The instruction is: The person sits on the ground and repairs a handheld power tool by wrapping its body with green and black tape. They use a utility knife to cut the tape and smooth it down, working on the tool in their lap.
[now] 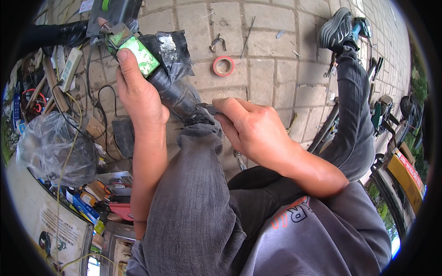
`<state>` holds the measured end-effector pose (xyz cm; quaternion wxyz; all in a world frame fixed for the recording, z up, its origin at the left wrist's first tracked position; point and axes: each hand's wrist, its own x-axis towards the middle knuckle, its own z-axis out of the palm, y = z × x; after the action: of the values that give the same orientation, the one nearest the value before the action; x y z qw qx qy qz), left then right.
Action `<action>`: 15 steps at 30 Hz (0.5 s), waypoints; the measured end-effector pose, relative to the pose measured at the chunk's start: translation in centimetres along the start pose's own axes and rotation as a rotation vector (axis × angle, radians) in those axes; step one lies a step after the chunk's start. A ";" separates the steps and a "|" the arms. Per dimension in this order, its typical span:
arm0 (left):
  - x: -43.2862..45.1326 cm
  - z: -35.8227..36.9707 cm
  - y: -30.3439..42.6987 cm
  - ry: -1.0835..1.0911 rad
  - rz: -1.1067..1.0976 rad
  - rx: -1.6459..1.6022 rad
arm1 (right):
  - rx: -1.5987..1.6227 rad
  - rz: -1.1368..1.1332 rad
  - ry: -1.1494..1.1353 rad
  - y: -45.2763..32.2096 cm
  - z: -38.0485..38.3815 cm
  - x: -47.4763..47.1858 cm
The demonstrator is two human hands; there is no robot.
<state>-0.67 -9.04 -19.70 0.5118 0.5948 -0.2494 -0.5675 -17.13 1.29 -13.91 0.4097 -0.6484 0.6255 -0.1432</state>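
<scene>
In my left hand [133, 86] is a block with bright green wrapping [140, 55], my thumb pressed along its face; it may be a battery pack. A dark piece with a torn, shiny black covering [174, 51] and a pale patch lies right beside it, above my lower leg. My right hand [250, 124] pinches a small dark flat piece [209, 108] between thumb and fingers, just above my ankle. What that piece is, I cannot tell. Black shiny material [176, 95] stretches from my ankle towards the green block.
On the paving lie a red-edged tape roll [223, 66], a thin rod [248, 37] and a teal power tool [362, 27]. A power strip [70, 69], cables and a clear plastic bag [57, 148] crowd the left. Another person's shoe [72, 32] is beside a dark case [115, 15].
</scene>
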 end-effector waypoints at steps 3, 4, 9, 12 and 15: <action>-0.1 -0.1 0.1 -0.033 -0.036 -0.050 | 0.038 0.033 0.026 0.0 -1.0 0.0; -0.1 -0.1 0.2 -0.044 -0.039 -0.069 | 0.055 0.028 0.047 -0.3 -1.2 0.3; -0.7 0.8 0.3 -0.053 0.036 0.025 | 0.089 -0.033 0.165 -1.8 -1.3 3.0; -0.8 0.7 0.3 -0.079 0.078 0.067 | 0.057 -0.049 0.184 -2.0 -0.9 4.1; -0.8 0.6 0.2 -0.098 0.122 0.119 | 0.059 -0.040 0.180 -1.9 -0.4 4.5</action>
<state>-1.37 -8.63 -19.08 0.4962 0.5796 -0.3430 -0.5479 -15.29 -3.27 -13.78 0.3680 -0.6328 0.6423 -0.2272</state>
